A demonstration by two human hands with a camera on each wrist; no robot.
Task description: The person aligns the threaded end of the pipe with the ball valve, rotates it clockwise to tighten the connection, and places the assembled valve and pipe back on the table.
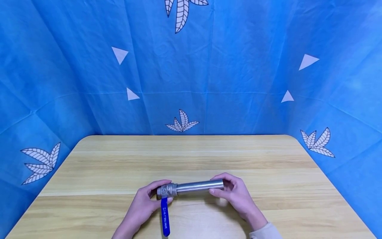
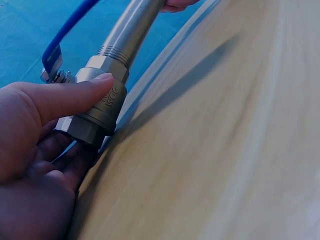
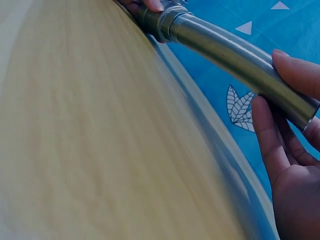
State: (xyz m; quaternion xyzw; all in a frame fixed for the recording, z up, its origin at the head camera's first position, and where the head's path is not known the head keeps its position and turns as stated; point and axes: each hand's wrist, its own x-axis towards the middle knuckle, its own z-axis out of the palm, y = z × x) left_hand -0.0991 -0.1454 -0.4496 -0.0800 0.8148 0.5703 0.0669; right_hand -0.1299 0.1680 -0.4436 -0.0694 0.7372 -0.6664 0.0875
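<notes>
A steel ball valve (image 1: pixel 163 190) with a long blue lever handle (image 1: pixel 165 217) is joined to a shiny metal pipe (image 1: pixel 197 186). My left hand (image 1: pixel 143 205) grips the valve body, its thumb across the side with raised lettering in the left wrist view. The pipe's free end is pinched between thumb and fingers of my right hand (image 1: pixel 234 194). In the left wrist view, threads (image 2: pixel 114 54) show where the pipe enters the valve's hex end. Valve and pipe lie roughly level, close above the table, and the lever points toward me.
The wooden table (image 1: pixel 191 159) carries the shadows of the hands and the pipe. Blue cloth (image 1: pixel 238 66) with white leaves and triangles hangs behind it and along both sides.
</notes>
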